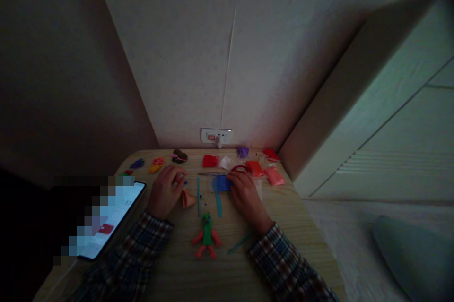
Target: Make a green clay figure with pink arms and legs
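Observation:
My left hand (165,192) is over the left part of the table, its fingers curled toward the thumb; whatever they may pinch is too small to make out. Close beside it lie a peach packet (188,199) and a tiny dark blue bit (185,182). The fingertips of my right hand (246,198) close on the right edge of a blue packet (222,183). Just behind that packet are scissors (213,174) with red handles, partly covered by my fingers. Between my forearms a green clay figure (207,230) with coral-coloured arms and legs lies on the table (177,264).
Light-blue modelling tools (199,198) lie around the middle. At the back right are red, orange (254,168), pink and purple packets. Small clay pieces (156,165) sit at the back left. A phone (113,221) stands left, and a wall socket (216,136) is behind.

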Motion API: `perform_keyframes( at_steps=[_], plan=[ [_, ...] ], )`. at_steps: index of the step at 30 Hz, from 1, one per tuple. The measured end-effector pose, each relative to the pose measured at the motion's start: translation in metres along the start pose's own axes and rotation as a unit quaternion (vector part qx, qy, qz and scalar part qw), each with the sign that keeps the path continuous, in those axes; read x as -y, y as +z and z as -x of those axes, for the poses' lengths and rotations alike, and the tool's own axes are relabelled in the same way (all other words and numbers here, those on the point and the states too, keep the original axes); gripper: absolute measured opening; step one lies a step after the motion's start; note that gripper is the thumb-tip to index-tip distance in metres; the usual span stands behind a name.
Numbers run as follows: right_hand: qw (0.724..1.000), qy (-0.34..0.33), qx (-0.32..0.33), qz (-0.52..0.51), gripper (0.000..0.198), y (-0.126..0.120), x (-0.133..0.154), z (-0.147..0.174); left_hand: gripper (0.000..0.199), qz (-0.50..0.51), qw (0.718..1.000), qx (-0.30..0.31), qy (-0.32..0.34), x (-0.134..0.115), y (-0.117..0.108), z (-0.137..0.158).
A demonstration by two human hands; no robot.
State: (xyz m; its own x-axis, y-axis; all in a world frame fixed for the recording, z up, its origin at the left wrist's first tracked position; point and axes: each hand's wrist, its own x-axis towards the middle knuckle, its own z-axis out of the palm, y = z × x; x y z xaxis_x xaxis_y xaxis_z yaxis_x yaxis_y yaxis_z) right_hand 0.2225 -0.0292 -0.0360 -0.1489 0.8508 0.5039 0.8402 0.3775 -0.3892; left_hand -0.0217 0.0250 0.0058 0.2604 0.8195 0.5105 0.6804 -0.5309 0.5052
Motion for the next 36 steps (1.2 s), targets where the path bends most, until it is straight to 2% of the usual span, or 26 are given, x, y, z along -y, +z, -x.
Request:
perform_keyframes(
  at_steps=[5, 12, 17, 25, 36],
  plan=[
    [0.998, -0.022, 0.058, -0.011, 0.039, 0.0, 0.009, 0.003, 0.011, 0.016, 0.998, 0.029, 0.055, -0.008, 0.004, 0.011],
    [0.997, -0.004, 0.075, -0.015, 0.033, -0.001, 0.01, 0.0, 0.008, -0.009, 0.994, 0.062, 0.094, -0.002, 0.006, 0.028],
    [0.997, 0.004, 0.07, -0.034, 0.032, -0.003, 0.011, 0.0, 0.024, -0.041, 0.98, 0.133, 0.145, 0.004, 0.011, 0.028],
    [0.997, 0.002, 0.066, -0.044, 0.031, -0.002, 0.01, 0.003, 0.015, -0.06, 0.974, 0.17, 0.137, 0.008, 0.01, 0.027],
    [0.996, 0.008, 0.069, -0.053, 0.031, -0.001, 0.009, 0.005, 0.027, -0.065, 0.976, 0.151, 0.142, 0.01, 0.014, 0.03]
  ],
)
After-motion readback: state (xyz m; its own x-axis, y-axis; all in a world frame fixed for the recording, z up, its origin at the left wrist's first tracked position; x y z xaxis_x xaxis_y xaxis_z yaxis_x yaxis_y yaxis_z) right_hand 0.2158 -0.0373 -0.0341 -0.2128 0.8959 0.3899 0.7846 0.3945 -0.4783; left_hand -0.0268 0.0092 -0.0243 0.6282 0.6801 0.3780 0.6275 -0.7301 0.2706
